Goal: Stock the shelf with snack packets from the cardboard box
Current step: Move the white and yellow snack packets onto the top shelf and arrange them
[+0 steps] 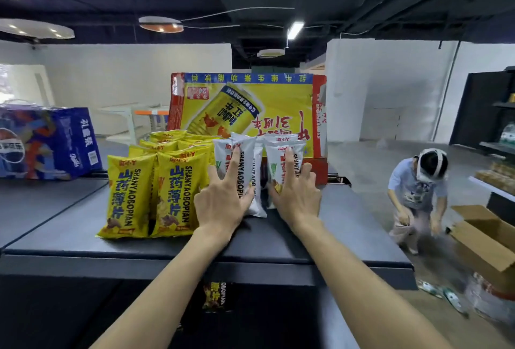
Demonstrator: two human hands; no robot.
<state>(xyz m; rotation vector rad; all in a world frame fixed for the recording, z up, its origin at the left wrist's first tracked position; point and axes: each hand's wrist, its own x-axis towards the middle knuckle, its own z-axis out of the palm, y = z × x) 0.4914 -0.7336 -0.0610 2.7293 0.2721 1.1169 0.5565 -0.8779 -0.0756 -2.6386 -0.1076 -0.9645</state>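
Reference point: the red-and-yellow drinks carton (pixel 250 109), standing upright at the back of the dark shelf top (pixel 83 223) with its print upside down.

Directly in front of the carton stand white snack packets, upright, several deep. The left hand (pixel 223 198) lies flat against the left white packet (pixel 246 153), fingers spread and mostly straight, index finger pointing up the face and thumb across the lower part. It presses and does not grasp. The right hand (pixel 298 195) lies likewise on the right white packet (pixel 274 159), index finger straight up and outer fingers slightly bent at the packet's edge. It too is released, pressing only. The two white packets stand just beside each other, with a further white packet showing in the gap between them.

Left of the carton's front, touching the white row, stand yellow snack packets (pixel 178 195) in two files, several deep. Well to the carton's left sits a blue drinks case (pixel 47 142).

Right of the carton, down on the floor past the shelf end, an open cardboard box (pixel 485 234) rests with its flaps up. A second person (pixel 418 192) crouches just beside it. Their hands are blurred.

Below the carton, under the shelf's front edge, one dark-lit snack packet (pixel 216 295) shows on a lower level.
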